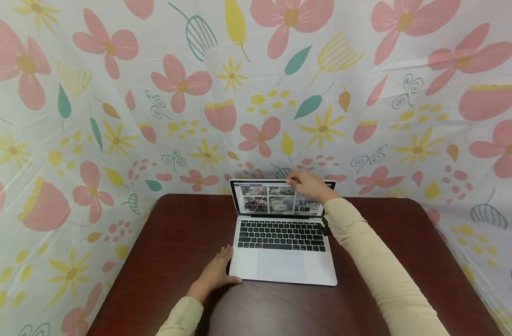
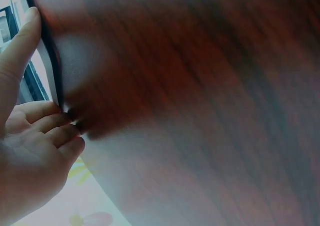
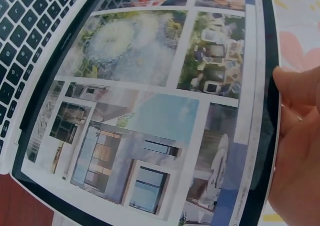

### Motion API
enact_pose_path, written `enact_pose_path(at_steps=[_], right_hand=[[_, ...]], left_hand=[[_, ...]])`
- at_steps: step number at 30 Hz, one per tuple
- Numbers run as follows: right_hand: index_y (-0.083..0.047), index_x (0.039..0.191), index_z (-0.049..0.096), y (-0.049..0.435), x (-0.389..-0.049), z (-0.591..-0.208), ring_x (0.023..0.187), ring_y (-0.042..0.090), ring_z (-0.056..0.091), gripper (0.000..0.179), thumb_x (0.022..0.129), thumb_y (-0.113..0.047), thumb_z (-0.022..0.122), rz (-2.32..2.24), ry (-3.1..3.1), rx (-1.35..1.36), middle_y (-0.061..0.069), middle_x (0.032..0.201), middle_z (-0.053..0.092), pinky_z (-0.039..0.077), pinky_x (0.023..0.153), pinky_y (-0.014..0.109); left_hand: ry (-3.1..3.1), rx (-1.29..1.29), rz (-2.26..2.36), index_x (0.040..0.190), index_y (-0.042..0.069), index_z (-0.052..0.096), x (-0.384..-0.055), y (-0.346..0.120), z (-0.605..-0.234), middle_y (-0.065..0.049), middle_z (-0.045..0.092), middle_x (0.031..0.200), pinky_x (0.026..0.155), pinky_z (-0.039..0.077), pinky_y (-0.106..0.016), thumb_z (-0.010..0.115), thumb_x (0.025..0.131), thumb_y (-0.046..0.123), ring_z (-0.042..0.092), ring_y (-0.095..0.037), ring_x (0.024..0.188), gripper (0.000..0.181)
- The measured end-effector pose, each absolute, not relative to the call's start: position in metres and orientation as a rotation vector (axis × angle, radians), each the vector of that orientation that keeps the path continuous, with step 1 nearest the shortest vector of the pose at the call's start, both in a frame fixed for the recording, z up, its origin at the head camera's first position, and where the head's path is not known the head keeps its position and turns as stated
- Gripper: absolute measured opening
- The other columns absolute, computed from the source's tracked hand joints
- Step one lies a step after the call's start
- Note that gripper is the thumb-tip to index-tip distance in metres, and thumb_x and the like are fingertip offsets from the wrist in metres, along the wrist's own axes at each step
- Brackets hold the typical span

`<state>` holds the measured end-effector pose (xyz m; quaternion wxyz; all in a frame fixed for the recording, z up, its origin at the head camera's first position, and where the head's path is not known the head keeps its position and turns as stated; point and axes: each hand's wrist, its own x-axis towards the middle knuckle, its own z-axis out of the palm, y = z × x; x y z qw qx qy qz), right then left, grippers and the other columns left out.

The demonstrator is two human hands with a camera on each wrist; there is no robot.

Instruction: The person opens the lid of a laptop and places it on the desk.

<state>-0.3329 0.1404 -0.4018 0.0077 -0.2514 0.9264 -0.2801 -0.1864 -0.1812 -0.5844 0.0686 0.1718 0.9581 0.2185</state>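
A silver laptop (image 1: 281,266) lies on the table with its lid raised and its black keyboard (image 1: 281,235) exposed. The lit screen (image 1: 266,198) displays a grid of photos, seen closely in the right wrist view. With thumb and bent fingers, my right hand (image 1: 308,184) pinches the lid's top edge; in the right wrist view the right hand (image 3: 300,141) has its thumb at the dark bezel (image 3: 270,101). My left hand (image 1: 215,270) holds the base's front left corner, fingers along the left side and thumb at the front edge. The left hand (image 2: 35,146) partly hides that edge.
Dark red-brown table (image 1: 180,228) with rounded back corners extends around the laptop. Behind and beside it hangs a white cloth (image 1: 125,172) printed with pink, yellow and teal flowers and leaves. A small black item (image 1: 325,226) shows at the right wrist.
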Motion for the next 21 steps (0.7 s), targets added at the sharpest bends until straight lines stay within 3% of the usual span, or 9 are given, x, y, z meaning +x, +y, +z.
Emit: enact_pose_path(at_steps=[3,7,11,15,18,21], right_hand=[[-0.006,0.103,0.068,0.138,-0.337,-0.404,0.055,0.018,0.039,0.026,0.102,-0.022,0.048,-0.845,2.97,-0.746,0.007,0.072,0.055,0.037,0.061,0.036],[-0.008,0.111,0.069,0.135,-0.345,-0.408,0.049,0.015,0.037,0.028,0.102,-0.023,0.048,-0.816,3.053,-0.675,0.004,0.07,0.059,0.034,0.055,0.032],[-0.007,0.109,0.071,0.133,-0.351,-0.411,0.046,0.017,0.036,0.026,0.101,-0.02,0.049,-0.851,3.122,-0.641,0.004,0.06,0.056,0.033,0.052,0.034],[-0.008,0.104,0.072,0.128,-0.358,-0.417,0.056,0.023,0.049,0.025,0.1,-0.019,0.05,-0.869,3.207,-0.594,0.005,0.061,0.056,0.042,0.076,0.045],[-0.008,0.106,0.072,0.124,-0.363,-0.422,0.075,0.03,0.06,0.025,0.1,-0.02,0.051,-0.858,3.27,-0.525,0.009,0.075,0.066,0.035,0.097,0.055],[-0.009,0.105,0.074,0.118,-0.368,-0.427,0.087,0.035,0.062,0.025,0.1,-0.021,0.053,-0.837,3.342,-0.449,0.013,0.086,0.07,0.035,0.098,0.055]], left_hand=[[2.886,0.515,0.663,0.14,-0.014,0.037,-0.186,-0.181,-0.583,-0.03,0.034,0.147,0.109,0.031,-0.052,0.087,0.066,0.043,0.034,-0.044,0.136,0.106],[2.888,0.511,0.658,0.141,-0.013,0.037,-0.186,-0.18,-0.582,-0.03,0.035,0.147,0.108,0.031,-0.053,0.087,0.066,0.042,0.034,-0.044,0.135,0.106],[2.891,0.506,0.652,0.141,-0.013,0.036,-0.186,-0.18,-0.581,-0.03,0.035,0.147,0.108,0.032,-0.052,0.087,0.066,0.043,0.034,-0.043,0.136,0.106],[2.89,0.491,0.658,0.142,-0.012,0.036,-0.187,-0.18,-0.582,-0.029,0.034,0.147,0.109,0.032,-0.051,0.087,0.065,0.043,0.034,-0.043,0.136,0.107],[2.89,0.488,0.654,0.142,-0.011,0.036,-0.188,-0.18,-0.584,-0.029,0.034,0.148,0.109,0.032,-0.051,0.086,0.065,0.044,0.034,-0.042,0.136,0.107],[2.889,0.488,0.645,0.142,-0.011,0.036,-0.189,-0.18,-0.585,-0.029,0.034,0.148,0.108,0.032,-0.052,0.086,0.065,0.044,0.034,-0.043,0.136,0.107]])
